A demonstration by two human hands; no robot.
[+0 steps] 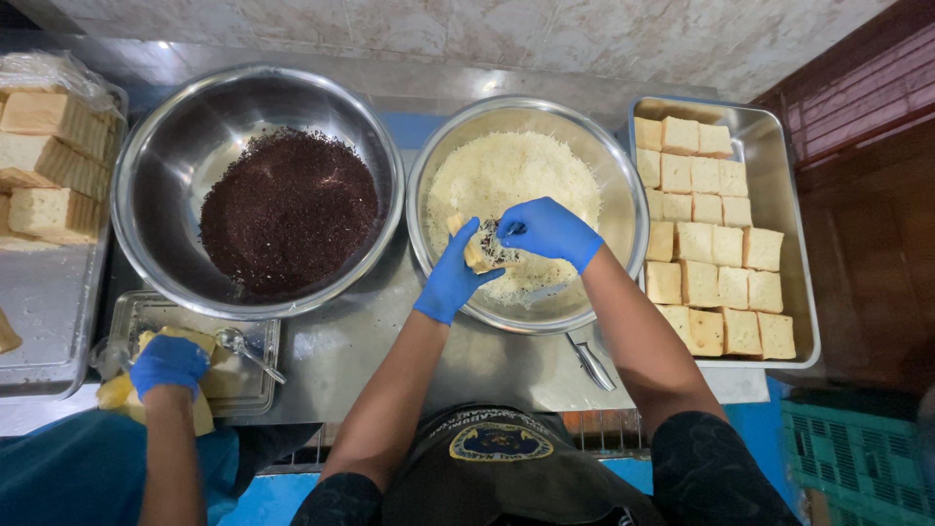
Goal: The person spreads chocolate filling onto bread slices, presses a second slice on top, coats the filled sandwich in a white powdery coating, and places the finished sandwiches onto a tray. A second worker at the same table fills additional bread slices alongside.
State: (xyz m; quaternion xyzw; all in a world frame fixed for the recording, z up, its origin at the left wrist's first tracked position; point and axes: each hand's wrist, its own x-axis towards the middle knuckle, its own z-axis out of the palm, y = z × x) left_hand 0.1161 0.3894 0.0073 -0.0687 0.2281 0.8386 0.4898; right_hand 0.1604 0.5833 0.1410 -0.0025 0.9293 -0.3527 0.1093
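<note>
Both my hands wear blue gloves and work over a steel bowl (623, 185) of pale grated cheese (506, 170). My left hand (450, 282) holds a bread slice (475, 251) with dark sprinkles on it, tilted over the bowl. My right hand (547, 230) presses on the same slice from the right, fingers closed around its top.
A larger steel bowl (161, 166) at left holds dark chocolate sprinkles (287, 209). A steel tray (794, 244) on the right carries several bread pieces (711, 263). Stacked bread (49, 161) sits far left. Another person's gloved hand (168, 362) rests at a small tray (255, 390) with a spoon (243, 346).
</note>
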